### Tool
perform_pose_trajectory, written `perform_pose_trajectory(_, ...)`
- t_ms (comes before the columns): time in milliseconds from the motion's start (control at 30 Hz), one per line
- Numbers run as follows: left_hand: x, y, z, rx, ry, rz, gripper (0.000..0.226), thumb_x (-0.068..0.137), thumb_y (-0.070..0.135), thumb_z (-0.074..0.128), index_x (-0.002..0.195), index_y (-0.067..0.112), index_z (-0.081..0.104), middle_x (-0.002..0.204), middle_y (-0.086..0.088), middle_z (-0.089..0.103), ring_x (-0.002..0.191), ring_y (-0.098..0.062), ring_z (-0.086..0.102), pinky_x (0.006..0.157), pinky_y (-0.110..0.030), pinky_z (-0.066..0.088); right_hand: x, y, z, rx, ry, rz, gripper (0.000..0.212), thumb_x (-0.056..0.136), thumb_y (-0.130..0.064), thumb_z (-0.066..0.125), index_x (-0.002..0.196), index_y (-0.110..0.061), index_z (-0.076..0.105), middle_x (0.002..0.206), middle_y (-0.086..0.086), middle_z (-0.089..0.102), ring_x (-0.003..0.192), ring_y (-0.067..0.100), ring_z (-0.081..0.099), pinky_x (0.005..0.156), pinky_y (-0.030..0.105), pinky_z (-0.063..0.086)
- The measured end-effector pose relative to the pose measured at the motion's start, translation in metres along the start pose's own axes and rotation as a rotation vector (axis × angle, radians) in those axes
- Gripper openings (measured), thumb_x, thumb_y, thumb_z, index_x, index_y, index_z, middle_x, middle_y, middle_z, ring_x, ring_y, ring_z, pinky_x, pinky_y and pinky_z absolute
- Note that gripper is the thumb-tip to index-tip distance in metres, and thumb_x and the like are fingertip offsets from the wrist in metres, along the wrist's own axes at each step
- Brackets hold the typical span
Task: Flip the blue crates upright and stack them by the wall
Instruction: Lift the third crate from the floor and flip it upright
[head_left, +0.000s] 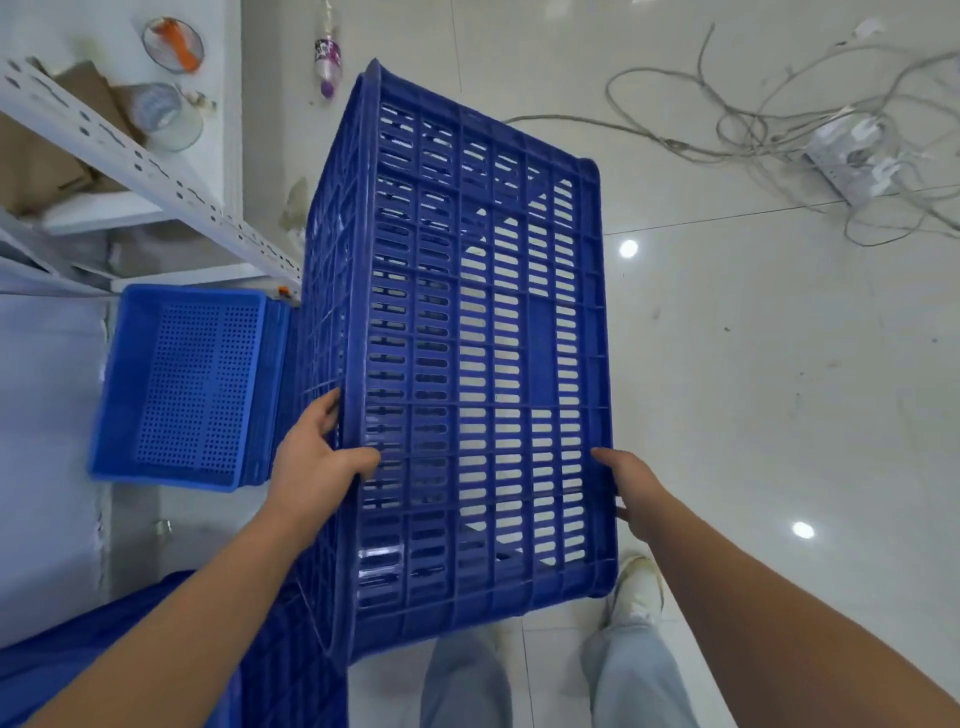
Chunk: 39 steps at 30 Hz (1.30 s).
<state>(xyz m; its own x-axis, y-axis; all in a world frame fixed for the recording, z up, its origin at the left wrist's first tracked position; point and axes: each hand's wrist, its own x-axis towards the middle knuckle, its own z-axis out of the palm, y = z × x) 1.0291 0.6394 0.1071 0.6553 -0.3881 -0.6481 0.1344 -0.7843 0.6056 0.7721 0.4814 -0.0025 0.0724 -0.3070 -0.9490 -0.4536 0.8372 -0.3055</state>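
Two hands clamped one large blue crate (467, 338) from either side. The left hand (317, 457) gripped the crate's left edge, its thumb lying over the slotted face turned toward the camera and its fingers curled round onto the side wall. The right hand (631, 493) held the opposite edge, thumb on the rim, the other fingers hidden behind the plastic. Both bare forearms reached in from the bottom corners of the view.

The crate was held up off the floor in front of the person, its slotted base facing up toward the camera and its long axis running away from the body. Light floor tiles showed through the slots. Below the near edge were pale trousers and a light shoe (636, 587).

Just left of the held crate, a smaller blue crate (182, 384) with a perforated bottom sat with its opening facing the camera, near the foot of a white metal shelf (156, 171). More blue plastic (291, 670) lay at the lower left, too cropped to tell its position. On the shelf side were brown cardboard (47, 166) and a clear container (166, 117). A bottle (327, 62) lay on the floor beyond the crate, and to the right a tangle of grey cable (753, 124) led to a white power strip (857, 156).
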Motion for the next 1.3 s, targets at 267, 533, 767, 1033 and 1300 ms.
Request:
perform_pose_trajectory(267, 0.013, -0.019, -0.006, -0.179, -0.016, -0.19, 0.074, 0.071, -0.022, 0.044, 0.134, 0.015, 0.043, 0.098, 0.007, 0.06, 0.084, -0.018, 0.057, 0.075, -0.044, 0.049, -0.019, -0.028, -0.007, -0.019, -0.017, -0.112, 0.046, 0.089, -0.027, 0.062, 0.127, -0.004, 0.054, 0.121, 0.016, 0.065, 0.107, 0.037, 0.063, 0.095, 0.052, 0.049)
perform_pose_trajectory(533, 0.018, -0.075, 0.043, -0.358, -0.106, -0.35, 0.072, 0.067, -0.027, 0.037, 0.123, 0.016, 0.05, 0.092, -0.003, 0.062, 0.077, -0.022, 0.058, 0.049, -0.026, 0.048, -0.02, -0.038, -0.035, -0.196, 0.009, -0.165, 0.027, 0.094, -0.022, 0.056, 0.116, -0.006, 0.06, 0.105, 0.014, 0.07, 0.095, 0.035, 0.066, 0.092, 0.051, 0.052)
perform_pose_trajectory(767, 0.033, -0.07, 0.048, -0.38, -0.226, -0.314, 0.078, 0.066, -0.028, 0.035, 0.125, 0.022, 0.051, 0.102, 0.001, 0.064, 0.088, -0.018, 0.061, 0.048, -0.019, 0.052, -0.034, -0.012, -0.051, -0.08, 0.039, -0.122, 0.012, 0.095, -0.022, 0.055, 0.093, -0.014, 0.064, 0.092, 0.01, 0.072, 0.085, 0.032, 0.067, 0.078, 0.045, 0.055)
perform_pose_trajectory(1033, 0.032, -0.054, 0.051, -0.32, -0.322, -0.299, 0.086, 0.068, -0.025, 0.033, 0.14, 0.023, 0.04, 0.12, -0.006, 0.061, 0.105, -0.025, 0.06, 0.067, -0.032, 0.054, -0.039, 0.012, -0.058, 0.005, 0.071, -0.107, 0.017, 0.095, -0.018, 0.054, 0.106, -0.008, 0.062, 0.097, 0.016, 0.071, 0.083, 0.036, 0.067, 0.065, 0.039, 0.054)
perform_pose_trajectory(1300, 0.037, -0.034, 0.069, -0.293, -0.351, -0.288, 0.092, 0.066, -0.027, 0.035, 0.144, 0.022, 0.034, 0.124, -0.007, 0.058, 0.112, -0.027, 0.055, 0.081, -0.036, 0.054, -0.025, -0.006, -0.077, 0.004, 0.123, -0.162, 0.024, 0.095, -0.016, 0.055, 0.116, -0.006, 0.059, 0.099, 0.017, 0.069, 0.084, 0.038, 0.065, 0.071, 0.044, 0.055)
